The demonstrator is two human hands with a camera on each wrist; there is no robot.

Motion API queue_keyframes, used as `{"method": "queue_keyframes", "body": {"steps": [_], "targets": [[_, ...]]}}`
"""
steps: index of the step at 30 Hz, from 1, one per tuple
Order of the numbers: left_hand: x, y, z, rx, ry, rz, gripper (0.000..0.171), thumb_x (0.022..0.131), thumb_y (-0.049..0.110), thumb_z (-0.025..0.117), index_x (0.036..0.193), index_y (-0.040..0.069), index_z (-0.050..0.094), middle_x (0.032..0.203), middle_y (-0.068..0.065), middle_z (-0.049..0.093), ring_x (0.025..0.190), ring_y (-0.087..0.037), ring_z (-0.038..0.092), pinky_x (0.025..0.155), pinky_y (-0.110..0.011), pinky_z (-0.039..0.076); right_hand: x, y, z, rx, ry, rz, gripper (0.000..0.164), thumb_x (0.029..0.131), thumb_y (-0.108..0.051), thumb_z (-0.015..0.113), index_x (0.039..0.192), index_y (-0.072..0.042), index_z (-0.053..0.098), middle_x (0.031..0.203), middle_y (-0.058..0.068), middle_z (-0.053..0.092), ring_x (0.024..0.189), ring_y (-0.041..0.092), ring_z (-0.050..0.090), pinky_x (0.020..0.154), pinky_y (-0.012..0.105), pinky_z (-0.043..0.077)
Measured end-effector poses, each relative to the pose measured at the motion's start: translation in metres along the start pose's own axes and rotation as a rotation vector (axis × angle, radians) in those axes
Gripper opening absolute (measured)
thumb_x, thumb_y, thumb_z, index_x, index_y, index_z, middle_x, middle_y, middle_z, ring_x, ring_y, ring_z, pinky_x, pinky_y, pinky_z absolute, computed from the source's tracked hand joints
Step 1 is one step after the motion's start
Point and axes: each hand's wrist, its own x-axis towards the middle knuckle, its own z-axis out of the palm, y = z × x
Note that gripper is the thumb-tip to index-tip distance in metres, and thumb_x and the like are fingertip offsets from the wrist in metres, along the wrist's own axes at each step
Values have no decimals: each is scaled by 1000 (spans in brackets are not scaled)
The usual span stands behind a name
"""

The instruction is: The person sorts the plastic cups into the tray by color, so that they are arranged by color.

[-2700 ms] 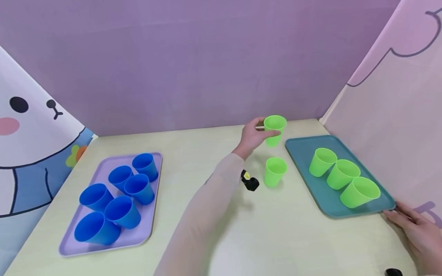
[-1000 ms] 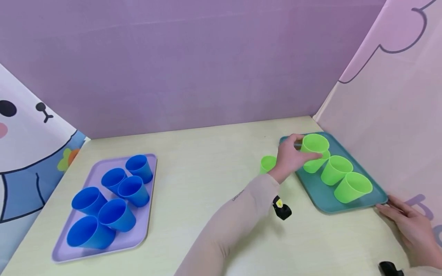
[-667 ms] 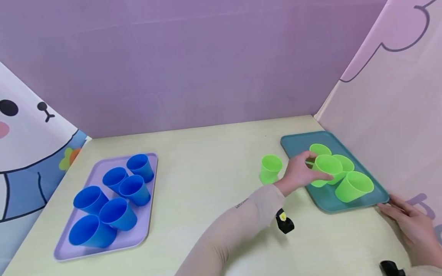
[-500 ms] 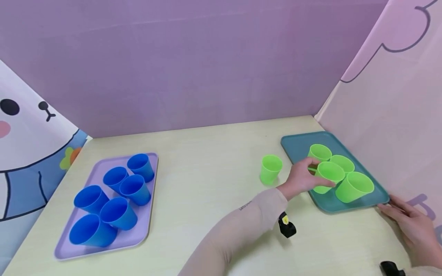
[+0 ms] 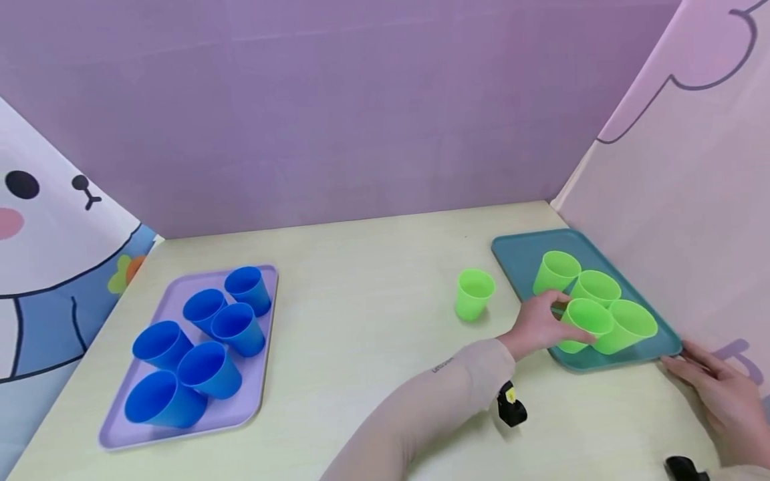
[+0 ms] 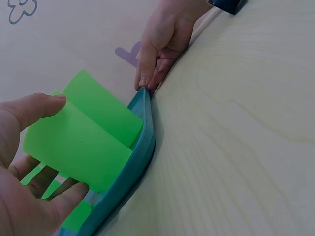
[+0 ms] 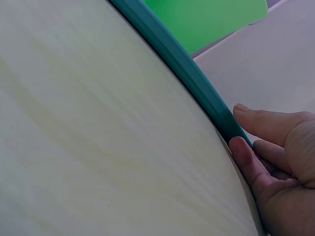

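My left hand holds a light green plastic cup from its left side, thumb on the near side and fingers on the far side. This cup stands at the front left of the teal tray, against another green cup. Behind them on the tray are two more green cups, the rear one nearest the back. In the left wrist view, the held cup sits just inside the tray's rim. My right hand pinches the tray's near right corner, thumb at the rim in the right wrist view.
One green cup stands on the pale wooden table, left of the teal tray. At the left, a lilac tray carries several blue cups. Purple and printed fabric walls enclose the back and sides.
My left hand has carried the green cup from the table behind the single cup, over the teal tray, and down to its front left. My right hand has stayed at the tray's corner.
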Motion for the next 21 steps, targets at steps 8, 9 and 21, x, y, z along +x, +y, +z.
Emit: {"method": "queue_keyframes", "body": {"steps": [8,9,21], "targets": [[-3,0,4,27,-3,-11,67,65,25,95,124,22,63,107,20,60,98,3,56,78,-15,48,-1,-1,1,117,-56,-34,45,83,2,79,100,-39,73,89,-27,69,81,-14,62,65,7,51],[-4,0,5,29,-2,-9,67,65,26,96,124,22,64,108,20,60,98,3,55,78,-15,48,-1,0,1,142,-70,-40,45,83,5,77,97,-38,74,88,-24,70,80,-11,64,65,9,52],[-6,-1,3,56,-11,20,72,65,29,95,129,23,61,114,20,60,103,3,55,80,-14,47,0,2,0,237,-106,-56,46,84,11,73,97,-32,77,90,-19,72,80,-6,68,64,14,55]]}}
